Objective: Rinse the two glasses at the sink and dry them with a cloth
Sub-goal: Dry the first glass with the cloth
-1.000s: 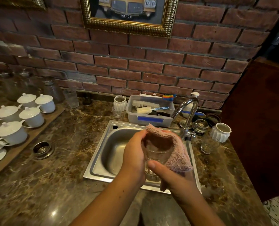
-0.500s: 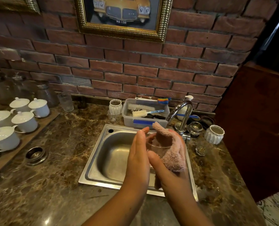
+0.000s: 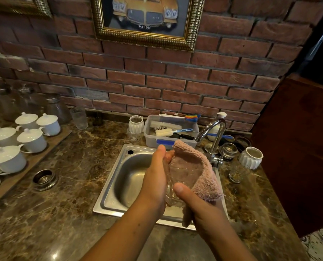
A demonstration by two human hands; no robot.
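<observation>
Above the steel sink I hold a clear glass between both hands. My left hand presses flat against its left side. My right hand grips it from below with the thumb on the front, holding a pink cloth wrapped round the glass's far and right side. A second clear glass stands on the counter right of the sink, apart from both hands.
A curved tap rises just behind the cloth. A grey tub with brushes sits behind the sink. White ribbed cups and a metal strainer stand at right. Several white lidded cups fill a board at left. A metal ring lies left of the sink.
The glass and cloth have turned between my hands; my left fingers have straightened against the glass. My head has moved, shifting the view slightly.
</observation>
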